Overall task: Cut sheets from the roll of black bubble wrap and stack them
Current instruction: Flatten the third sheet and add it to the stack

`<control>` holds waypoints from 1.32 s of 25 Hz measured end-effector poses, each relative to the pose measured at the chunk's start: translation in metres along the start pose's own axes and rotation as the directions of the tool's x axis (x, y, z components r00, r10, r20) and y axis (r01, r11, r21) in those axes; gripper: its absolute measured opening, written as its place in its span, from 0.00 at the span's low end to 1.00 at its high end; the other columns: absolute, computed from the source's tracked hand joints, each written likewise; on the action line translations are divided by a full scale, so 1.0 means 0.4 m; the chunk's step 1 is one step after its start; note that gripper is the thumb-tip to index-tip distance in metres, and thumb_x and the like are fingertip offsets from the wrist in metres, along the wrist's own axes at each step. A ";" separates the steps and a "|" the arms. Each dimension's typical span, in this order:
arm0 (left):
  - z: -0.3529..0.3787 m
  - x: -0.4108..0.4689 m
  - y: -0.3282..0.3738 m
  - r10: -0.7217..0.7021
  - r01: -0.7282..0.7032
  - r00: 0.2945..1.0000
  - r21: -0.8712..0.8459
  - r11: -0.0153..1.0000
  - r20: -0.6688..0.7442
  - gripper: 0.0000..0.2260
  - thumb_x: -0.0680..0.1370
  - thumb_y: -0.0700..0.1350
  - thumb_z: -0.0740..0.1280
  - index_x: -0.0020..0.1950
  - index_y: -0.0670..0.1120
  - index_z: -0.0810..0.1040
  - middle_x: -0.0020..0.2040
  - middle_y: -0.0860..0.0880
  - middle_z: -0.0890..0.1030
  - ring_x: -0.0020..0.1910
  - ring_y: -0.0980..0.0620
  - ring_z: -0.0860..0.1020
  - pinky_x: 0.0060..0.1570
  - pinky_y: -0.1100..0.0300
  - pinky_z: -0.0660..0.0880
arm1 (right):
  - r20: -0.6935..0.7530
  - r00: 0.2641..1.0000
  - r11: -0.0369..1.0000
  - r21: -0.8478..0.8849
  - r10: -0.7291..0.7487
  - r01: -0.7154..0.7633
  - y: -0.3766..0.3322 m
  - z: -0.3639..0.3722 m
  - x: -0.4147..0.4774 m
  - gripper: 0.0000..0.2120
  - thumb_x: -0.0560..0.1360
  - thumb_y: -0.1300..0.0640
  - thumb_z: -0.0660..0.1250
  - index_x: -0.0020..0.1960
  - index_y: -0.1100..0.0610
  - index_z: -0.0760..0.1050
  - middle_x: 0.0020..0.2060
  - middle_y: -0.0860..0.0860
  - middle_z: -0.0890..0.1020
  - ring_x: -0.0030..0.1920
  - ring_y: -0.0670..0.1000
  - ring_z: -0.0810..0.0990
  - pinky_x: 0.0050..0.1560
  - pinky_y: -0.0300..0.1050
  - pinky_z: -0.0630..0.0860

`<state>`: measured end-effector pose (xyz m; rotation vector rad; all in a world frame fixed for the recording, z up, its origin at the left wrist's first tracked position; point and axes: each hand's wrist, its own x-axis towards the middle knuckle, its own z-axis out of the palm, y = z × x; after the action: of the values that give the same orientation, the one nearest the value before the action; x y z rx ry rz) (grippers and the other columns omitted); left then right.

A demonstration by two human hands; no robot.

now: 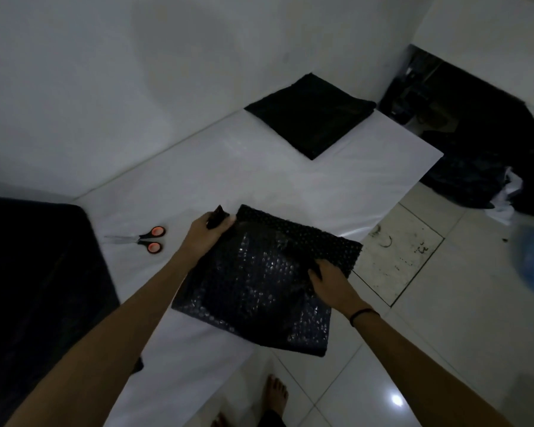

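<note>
**cut sheet in both hands, stack waiting beyond it**

a cut sheet of black bubble wrap (259, 282) is held over the near edge of the white table (259, 180). part of it hangs past that edge, above the pale tiled floor (444, 303). the left hand (208, 231) has its fingers curled round the sheet's far left corner, and a crumpled tuft of wrap pokes out above the fist. the right hand (332, 280) pinches the sheet's right edge with fingers bent down onto the film; its thumb is hidden. the strip along the sheet's far edge shows its bubbles more sharply, perhaps turned over or doubled, but i cannot tell which.

beyond the sheet and well apart from it, the flat stack of black sheets (310, 117) lies by the wall. left of the sheet, near the left hand, lie scissors with orange-lined black handles (142, 239). further left sits the dark roll of bubble wrap (37, 272).

the step in hand looks like carrying the sheet to the stack. the film is limp and held at only two points, so it may sag and land creased or skewed. the bunched corner could stay lifted and tilt the pile. if the right pinch loosens, the overhanging part could pull the sheet down onto the marked floor.
</note>
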<state>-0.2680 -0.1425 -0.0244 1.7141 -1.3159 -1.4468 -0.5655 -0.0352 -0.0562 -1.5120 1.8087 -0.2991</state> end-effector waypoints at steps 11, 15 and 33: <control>0.057 -0.001 -0.135 0.127 -0.327 0.936 0.674 0.663 0.329 0.41 0.73 0.77 0.47 0.81 0.58 0.43 0.79 0.56 0.46 0.80 0.54 0.46 0.78 0.52 0.45 | -0.097 0.995 0.985 -0.170 -0.012 -0.004 0.062 -0.111 0.189 0.09 0.82 0.58 0.59 0.52 0.62 0.75 0.47 0.57 0.77 0.48 0.56 0.77 0.47 0.51 0.76; 0.071 0.030 -0.171 0.269 -0.518 0.855 0.693 0.501 0.444 0.47 0.71 0.79 0.50 0.80 0.55 0.38 0.81 0.54 0.37 0.79 0.54 0.33 0.79 0.49 0.40 | -0.066 0.996 0.983 -0.175 -0.061 0.048 0.057 -0.142 0.234 0.07 0.84 0.56 0.56 0.49 0.57 0.68 0.33 0.50 0.74 0.32 0.49 0.73 0.34 0.45 0.69; -0.042 0.047 -0.215 0.202 -0.140 0.964 0.315 0.939 -0.172 0.12 0.82 0.50 0.63 0.62 0.48 0.79 0.59 0.50 0.81 0.57 0.51 0.79 0.57 0.54 0.78 | -0.238 0.965 0.968 0.196 -0.110 0.159 -0.130 -0.149 0.482 0.30 0.74 0.42 0.72 0.71 0.53 0.69 0.59 0.50 0.79 0.57 0.50 0.79 0.59 0.44 0.76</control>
<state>-0.2246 -0.1297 -0.1016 1.8252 -1.5893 -0.9831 -0.5710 -0.2435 -0.0583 -1.4982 1.7810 -0.7365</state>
